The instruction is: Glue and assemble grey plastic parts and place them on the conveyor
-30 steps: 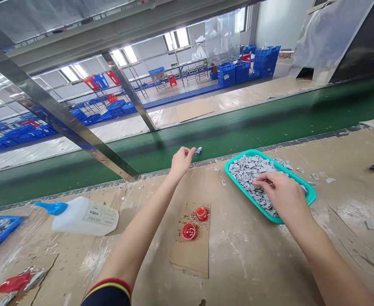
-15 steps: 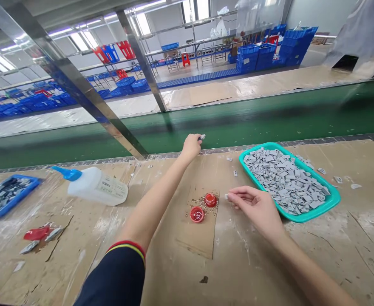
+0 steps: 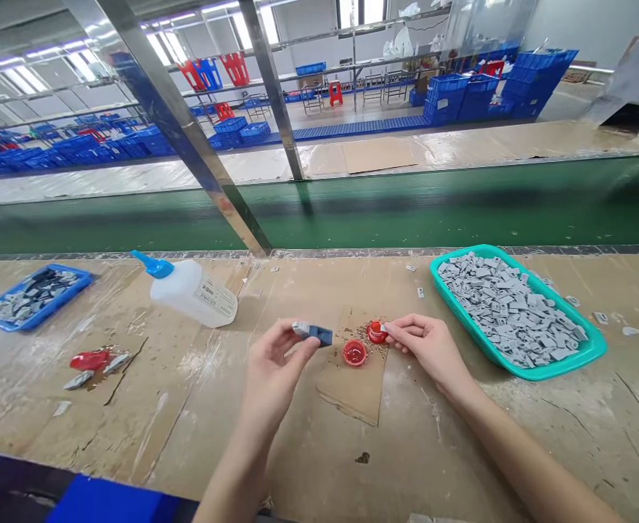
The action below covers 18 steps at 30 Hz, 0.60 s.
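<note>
My left hand (image 3: 273, 359) pinches a small blue part with a grey end (image 3: 313, 333) just above the bench. My right hand (image 3: 427, 344) is closed in a pinch on a small grey piece (image 3: 384, 329), held against the rim of one red cap (image 3: 375, 333). A second red cap (image 3: 354, 353) lies beside it on a cardboard scrap (image 3: 355, 378). A teal tray (image 3: 556, 363) heaped with several grey pieces sits to the right of my right hand.
A white glue bottle with a blue nozzle (image 3: 189, 290) lies on its side at centre left. A blue tray of parts (image 3: 33, 298) is at far left, with a red tool (image 3: 91, 360) nearer. A green conveyor belt (image 3: 385, 207) runs behind the bench; a slanted steel post (image 3: 189, 138) crosses it.
My left hand drew back from the conveyor edge to the bench centre with the blue part. My right hand moved from the teal tray to the red caps, carrying a grey piece.
</note>
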Each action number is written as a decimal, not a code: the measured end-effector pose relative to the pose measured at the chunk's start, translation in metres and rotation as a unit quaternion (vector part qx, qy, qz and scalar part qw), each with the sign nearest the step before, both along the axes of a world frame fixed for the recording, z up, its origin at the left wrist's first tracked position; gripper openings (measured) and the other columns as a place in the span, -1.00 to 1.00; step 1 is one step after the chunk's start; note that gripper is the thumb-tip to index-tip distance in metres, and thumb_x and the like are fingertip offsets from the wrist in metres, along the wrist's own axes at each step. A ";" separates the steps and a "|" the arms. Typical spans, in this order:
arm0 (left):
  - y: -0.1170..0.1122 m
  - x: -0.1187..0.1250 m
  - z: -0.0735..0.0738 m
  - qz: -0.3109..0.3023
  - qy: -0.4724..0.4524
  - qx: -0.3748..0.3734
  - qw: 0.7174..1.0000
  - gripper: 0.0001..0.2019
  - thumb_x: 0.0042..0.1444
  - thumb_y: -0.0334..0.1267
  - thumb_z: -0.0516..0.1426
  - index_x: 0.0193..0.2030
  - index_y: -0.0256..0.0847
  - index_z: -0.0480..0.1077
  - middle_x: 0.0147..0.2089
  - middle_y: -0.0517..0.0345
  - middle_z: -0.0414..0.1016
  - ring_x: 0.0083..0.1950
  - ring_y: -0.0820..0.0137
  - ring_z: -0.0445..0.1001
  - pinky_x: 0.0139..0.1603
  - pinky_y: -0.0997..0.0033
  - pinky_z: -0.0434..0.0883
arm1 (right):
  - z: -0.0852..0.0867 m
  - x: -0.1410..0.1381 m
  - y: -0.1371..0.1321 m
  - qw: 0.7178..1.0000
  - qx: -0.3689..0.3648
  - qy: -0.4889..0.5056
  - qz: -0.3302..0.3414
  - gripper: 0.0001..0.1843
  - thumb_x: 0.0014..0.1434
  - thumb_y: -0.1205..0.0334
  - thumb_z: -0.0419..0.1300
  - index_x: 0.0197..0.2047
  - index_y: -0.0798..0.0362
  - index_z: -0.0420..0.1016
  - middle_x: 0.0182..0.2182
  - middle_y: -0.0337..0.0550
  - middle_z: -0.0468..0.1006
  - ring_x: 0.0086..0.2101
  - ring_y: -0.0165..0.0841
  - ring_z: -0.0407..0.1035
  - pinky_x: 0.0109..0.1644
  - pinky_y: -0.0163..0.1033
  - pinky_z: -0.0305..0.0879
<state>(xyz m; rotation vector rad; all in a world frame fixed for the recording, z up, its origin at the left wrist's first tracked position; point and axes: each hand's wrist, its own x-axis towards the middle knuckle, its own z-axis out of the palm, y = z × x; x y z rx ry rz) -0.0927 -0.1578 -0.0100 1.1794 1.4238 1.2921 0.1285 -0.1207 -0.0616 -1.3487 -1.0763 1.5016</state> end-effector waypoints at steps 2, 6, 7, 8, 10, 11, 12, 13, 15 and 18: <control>-0.013 0.004 -0.007 0.034 -0.034 -0.005 0.999 -0.78 -0.04 -0.28 0.27 -0.25 -0.25 0.39 -0.27 0.11 0.48 -0.18 0.37 0.49 -0.11 0.41 0.45 | -0.002 0.000 0.001 1.000 -0.001 -0.001 0.000 -0.55 -0.11 -0.10 0.32 -0.38 0.16 0.52 -0.48 -0.01 0.59 -0.52 -0.37 0.37 -0.44 -0.29 0.24; -0.024 0.016 -0.018 0.050 -0.077 -0.019 0.996 -0.80 -0.05 -0.31 0.27 -0.25 -0.27 0.43 -0.23 0.07 0.53 -0.14 0.36 0.51 -0.06 0.42 0.44 | -0.003 0.001 0.001 1.000 0.007 -0.003 -0.001 -0.56 -0.10 -0.10 0.32 -0.38 0.15 0.50 -0.48 -0.02 0.59 -0.51 -0.38 0.35 -0.42 -0.29 0.22; -0.024 0.020 -0.020 0.050 -0.085 -0.018 0.995 -0.80 -0.05 -0.32 0.27 -0.26 -0.27 0.43 -0.23 0.07 0.54 -0.13 0.36 0.51 -0.04 0.41 0.44 | -0.002 0.001 0.001 1.000 0.007 -0.002 -0.001 -0.56 -0.10 -0.10 0.32 -0.38 0.15 0.50 -0.48 -0.03 0.59 -0.51 -0.38 0.35 -0.42 -0.29 0.22; -0.024 0.024 -0.021 0.050 -0.091 -0.016 0.994 -0.80 -0.06 -0.34 0.27 -0.26 -0.27 0.44 -0.22 0.06 0.54 -0.13 0.35 0.52 -0.03 0.41 0.44 | -0.001 0.002 0.000 1.000 0.008 -0.001 0.001 -0.56 -0.09 -0.11 0.32 -0.37 0.14 0.50 -0.48 -0.03 0.59 -0.51 -0.38 0.35 -0.42 -0.29 0.22; -0.022 0.032 -0.022 0.053 -0.098 -0.010 0.994 -0.80 -0.08 -0.35 0.28 -0.26 -0.27 0.45 -0.22 0.06 0.55 -0.13 0.33 0.53 -0.03 0.38 0.45 | 0.003 0.004 -0.002 1.000 0.007 0.008 0.003 -0.57 -0.09 -0.10 0.32 -0.36 0.13 0.49 -0.47 -0.04 0.59 -0.51 -0.38 0.35 -0.41 -0.29 0.23; -0.021 0.037 -0.022 0.055 -0.100 -0.007 0.993 -0.80 -0.09 -0.36 0.29 -0.27 -0.27 0.45 -0.23 0.06 0.56 -0.14 0.32 0.53 -0.04 0.37 0.46 | 0.006 0.006 -0.004 1.000 0.007 0.017 0.005 -0.58 -0.08 -0.09 0.32 -0.36 0.13 0.49 -0.47 -0.06 0.58 -0.51 -0.39 0.35 -0.41 -0.30 0.23; -0.020 0.042 -0.022 0.057 -0.102 -0.004 0.993 -0.79 -0.10 -0.37 0.29 -0.27 -0.26 0.46 -0.23 0.06 0.56 -0.14 0.32 0.53 -0.06 0.37 0.47 | 0.010 0.007 -0.005 1.000 0.006 0.029 0.007 -0.60 -0.08 -0.08 0.32 -0.37 0.12 0.48 -0.48 -0.08 0.58 -0.51 -0.40 0.34 -0.41 -0.31 0.23; -0.019 0.047 -0.022 0.057 -0.104 -0.001 0.993 -0.79 -0.10 -0.37 0.29 -0.27 -0.26 0.46 -0.24 0.06 0.57 -0.15 0.32 0.53 -0.07 0.36 0.48 | 0.014 0.008 -0.007 0.999 0.003 0.044 0.010 -0.62 -0.07 -0.06 0.33 -0.38 0.11 0.48 -0.49 -0.11 0.57 -0.51 -0.42 0.33 -0.42 -0.32 0.22; -0.018 0.057 -0.022 0.052 -0.106 0.004 0.993 -0.80 -0.10 -0.37 0.28 -0.27 -0.25 0.47 -0.24 0.07 0.57 -0.16 0.32 0.53 -0.09 0.36 0.49 | 0.022 0.010 -0.012 0.997 -0.003 0.076 0.021 -0.67 -0.05 -0.02 0.33 -0.41 0.09 0.47 -0.52 -0.17 0.55 -0.52 -0.46 0.30 -0.43 -0.35 0.19; -0.018 0.068 -0.020 0.036 -0.102 0.011 0.994 -0.81 -0.08 -0.38 0.28 -0.26 -0.24 0.49 -0.23 0.07 0.57 -0.15 0.33 0.53 -0.08 0.37 0.49 | 0.032 0.011 -0.019 0.993 -0.016 0.110 0.043 -0.71 -0.03 0.02 0.33 -0.43 0.08 0.45 -0.54 -0.21 0.53 -0.53 -0.49 0.27 -0.46 -0.38 0.14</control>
